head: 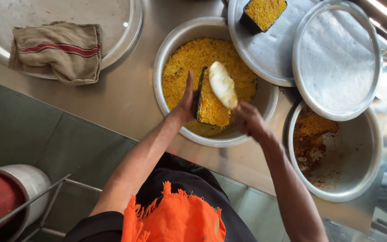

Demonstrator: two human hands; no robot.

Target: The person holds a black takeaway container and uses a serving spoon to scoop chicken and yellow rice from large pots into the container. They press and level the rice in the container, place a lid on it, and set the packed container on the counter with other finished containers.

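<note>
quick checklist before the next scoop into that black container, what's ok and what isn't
1. Black container steadied by left hand over the rice pan: ok.
2. White scoop gripped in right hand: ok.
3. Container fill: heaped with yellow rice, room for more: not ok.
4. Rice left in the pan: ok.
5. Room beside the filled container on the tray: ok.
6. Container's underside clean: cannot tell.

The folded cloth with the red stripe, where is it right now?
In the head view it lies upper left, the cloth resting on a round steel tray, left of the big bowl of yellow rice.
</note>
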